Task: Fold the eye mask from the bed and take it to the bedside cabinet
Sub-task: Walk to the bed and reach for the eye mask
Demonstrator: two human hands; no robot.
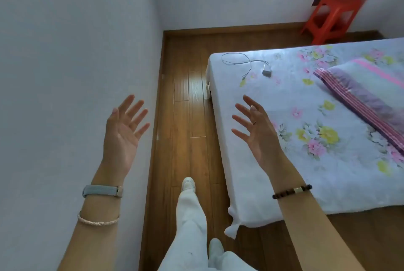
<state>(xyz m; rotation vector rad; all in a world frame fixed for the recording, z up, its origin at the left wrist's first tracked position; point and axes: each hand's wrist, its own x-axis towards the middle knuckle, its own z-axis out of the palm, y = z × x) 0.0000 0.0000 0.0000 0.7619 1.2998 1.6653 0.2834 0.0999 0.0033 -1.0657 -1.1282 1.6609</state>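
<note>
Overhead, charger on bed

Bed at right, floral sheet. On it: charger with looped cable near far corner; striped pillow further right. Wood floor alongside bed, red stool standing at far end.

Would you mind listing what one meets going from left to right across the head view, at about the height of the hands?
Wall → left hand → wooden floor → right hand → flowered bed sheet → striped pillow.
</note>
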